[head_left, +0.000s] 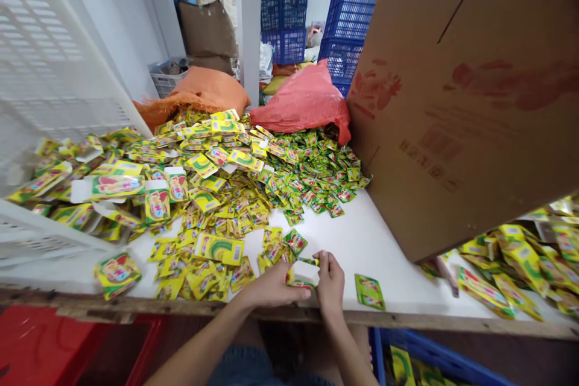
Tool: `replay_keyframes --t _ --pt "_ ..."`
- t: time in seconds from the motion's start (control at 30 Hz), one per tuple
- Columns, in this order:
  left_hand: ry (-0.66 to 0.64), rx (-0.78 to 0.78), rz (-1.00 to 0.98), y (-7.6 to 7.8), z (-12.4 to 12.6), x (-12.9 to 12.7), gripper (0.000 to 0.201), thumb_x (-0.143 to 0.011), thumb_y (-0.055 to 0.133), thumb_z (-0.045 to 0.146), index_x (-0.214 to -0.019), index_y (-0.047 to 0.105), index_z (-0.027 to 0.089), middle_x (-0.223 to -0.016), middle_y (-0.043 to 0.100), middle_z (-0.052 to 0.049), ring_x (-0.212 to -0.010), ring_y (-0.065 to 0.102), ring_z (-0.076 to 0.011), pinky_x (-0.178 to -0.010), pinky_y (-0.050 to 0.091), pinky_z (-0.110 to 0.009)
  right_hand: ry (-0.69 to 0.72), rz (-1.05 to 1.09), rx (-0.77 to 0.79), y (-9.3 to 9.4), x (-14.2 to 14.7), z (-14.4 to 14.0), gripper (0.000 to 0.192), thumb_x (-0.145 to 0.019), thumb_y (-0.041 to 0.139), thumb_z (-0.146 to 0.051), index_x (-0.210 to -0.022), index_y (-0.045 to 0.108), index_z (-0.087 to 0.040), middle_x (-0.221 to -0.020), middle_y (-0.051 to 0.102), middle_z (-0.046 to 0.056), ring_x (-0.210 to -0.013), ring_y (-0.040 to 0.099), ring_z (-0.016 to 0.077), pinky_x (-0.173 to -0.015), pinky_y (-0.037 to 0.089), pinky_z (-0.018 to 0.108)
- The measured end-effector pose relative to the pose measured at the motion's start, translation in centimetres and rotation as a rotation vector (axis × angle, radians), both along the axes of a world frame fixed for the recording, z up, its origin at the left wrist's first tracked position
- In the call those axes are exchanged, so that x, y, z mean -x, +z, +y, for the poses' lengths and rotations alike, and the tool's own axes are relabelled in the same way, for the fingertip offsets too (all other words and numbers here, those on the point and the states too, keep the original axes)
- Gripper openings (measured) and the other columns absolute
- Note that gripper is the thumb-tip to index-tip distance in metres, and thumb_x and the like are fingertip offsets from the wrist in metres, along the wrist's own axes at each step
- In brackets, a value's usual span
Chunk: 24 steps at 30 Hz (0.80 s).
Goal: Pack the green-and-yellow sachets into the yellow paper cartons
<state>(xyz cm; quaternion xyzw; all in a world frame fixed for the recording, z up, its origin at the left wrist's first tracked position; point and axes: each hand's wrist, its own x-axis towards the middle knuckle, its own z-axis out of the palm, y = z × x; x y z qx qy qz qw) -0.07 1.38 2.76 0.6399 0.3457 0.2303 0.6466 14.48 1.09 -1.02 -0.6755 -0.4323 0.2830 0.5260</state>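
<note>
My left hand (277,287) grips a small yellow-and-green printed box (303,275) with a white top flap, held just above the table's front edge. At the box's right end, the curled fingers of my right hand (332,283) close on it; what lies between those fingertips is partly hidden. Beside my hands a green sachet (296,242) and yellow sachets (272,245) lie on the white table (316,229). Another flat green sachet (370,291) rests to the right. Left of my hands, a yellow box (220,249) sits on loose yellow sachets (199,280).
Open small boxes (118,186) heap up at left against a white crate (58,30). Green sachets (321,169) spill from a red sack (307,99), near an orange sack (210,87). A large cardboard carton (461,102) leans at right. A blue crate (429,344) stands below.
</note>
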Motion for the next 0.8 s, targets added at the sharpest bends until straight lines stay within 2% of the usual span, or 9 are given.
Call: replay_keyframes --t 0.2,0.3,0.4,0.47,0.57,0.63,0.67,0.73,0.8 --pt "0.011 0.114 -0.215 0.4 0.4 0.4 0.036 -0.067 0.069 0.033 -0.097 0.066 0.013 -0.087 0.067 -0.005 -0.079 0.057 -0.0159 -0.078 0.043 -0.026 0.016 -0.127 -0.024 1.6 0.4 -0.2 0.046 -0.085 0.031 -0.055 -0.074 0.056 -0.018 -0.064 0.057 0.002 -0.058 0.050 0.0151 -0.056 0.038 0.025" --pt "0.029 0.156 -0.258 0.0 0.5 0.4 0.043 -0.066 0.071 0.036 -0.102 0.065 0.014 -0.093 0.068 -0.007 -0.085 0.059 -0.0184 -0.083 0.043 -0.029 0.039 -0.062 -0.013 1.7 0.6 -0.3 0.047 -0.086 0.029 -0.056 -0.076 0.056 -0.018 -0.061 0.055 0.001 -0.053 0.049 0.0143 -0.051 0.038 0.024" --pt "0.055 0.116 -0.261 0.1 0.5 0.7 0.046 -0.069 0.068 0.037 -0.109 0.062 0.014 -0.099 0.067 -0.007 -0.092 0.059 -0.0196 -0.088 0.042 -0.031 0.093 0.058 0.038 2.0 0.5 -0.6 0.050 -0.086 0.026 -0.057 -0.081 0.058 -0.018 -0.058 0.055 0.001 -0.051 0.050 0.0146 -0.048 0.041 0.025" --pt "0.089 0.095 -0.238 0.4 0.5 1.1 0.047 -0.070 0.067 0.037 -0.110 0.061 0.014 -0.101 0.066 -0.007 -0.094 0.058 -0.0205 -0.089 0.041 -0.032 0.219 0.080 0.050 2.5 -0.1 -0.8 0.049 -0.085 0.030 -0.056 -0.085 0.059 -0.017 -0.066 0.060 0.003 -0.062 0.055 0.0169 -0.055 0.046 0.027" --pt "0.116 0.099 -0.225 0.7 0.5 1.8 0.047 -0.069 0.068 0.037 -0.110 0.060 0.014 -0.101 0.067 -0.007 -0.096 0.058 -0.0214 -0.089 0.041 -0.033 0.594 0.026 0.098 3.6 -2.2 -1.1 0.035 -0.080 0.048 -0.049 -0.092 0.060 -0.018 -0.083 0.063 0.004 -0.078 0.058 0.0190 -0.070 0.047 0.029" --pt "0.096 0.118 -0.243 0.5 0.4 2.1 0.045 -0.069 0.069 0.037 -0.107 0.062 0.014 -0.100 0.067 -0.008 -0.095 0.058 -0.0219 -0.090 0.041 -0.034 0.802 -0.030 0.164 4.5 -3.8 -1.0 0.026 -0.076 0.056 -0.042 -0.088 0.061 -0.018 -0.080 0.063 0.002 -0.076 0.057 0.0177 -0.069 0.046 0.028" --pt "0.088 0.131 -0.260 0.2 0.4 2.1 0.044 -0.068 0.069 0.037 -0.104 0.062 0.014 -0.099 0.067 -0.008 -0.094 0.059 -0.0221 -0.089 0.042 -0.035 0.832 -0.054 0.180 4.9 -4.5 -0.9 0.023 -0.075 0.058 -0.039 -0.083 0.060 -0.018 -0.076 0.062 0.001 -0.072 0.056 0.0166 -0.065 0.045 0.026" --pt "0.103 0.173 -0.299 -0.5 0.4 1.7 0.042 -0.066 0.071 0.035 -0.101 0.062 0.013 -0.093 0.068 -0.008 -0.088 0.061 -0.0219 -0.085 0.044 -0.036 0.731 -0.054 0.143 5.9 -5.2 -0.6 0.021 -0.074 0.060 -0.038 -0.077 0.058 -0.017 -0.068 0.059 -0.001 -0.064 0.053 0.0144 -0.058 0.043 0.024" --pt "0.173 0.205 -0.314 -1.3 0.4 0.9 0.041 -0.062 0.073 0.031 -0.097 0.060 0.012 -0.084 0.067 -0.007 -0.076 0.062 -0.0200 -0.075 0.048 -0.035 0.587 0.011 0.049 6.7 -4.7 -0.2 0.023 -0.075 0.058 -0.039 -0.081 0.054 -0.017 -0.068 0.057 -0.001 -0.061 0.051 0.0130 -0.054 0.042 0.022"
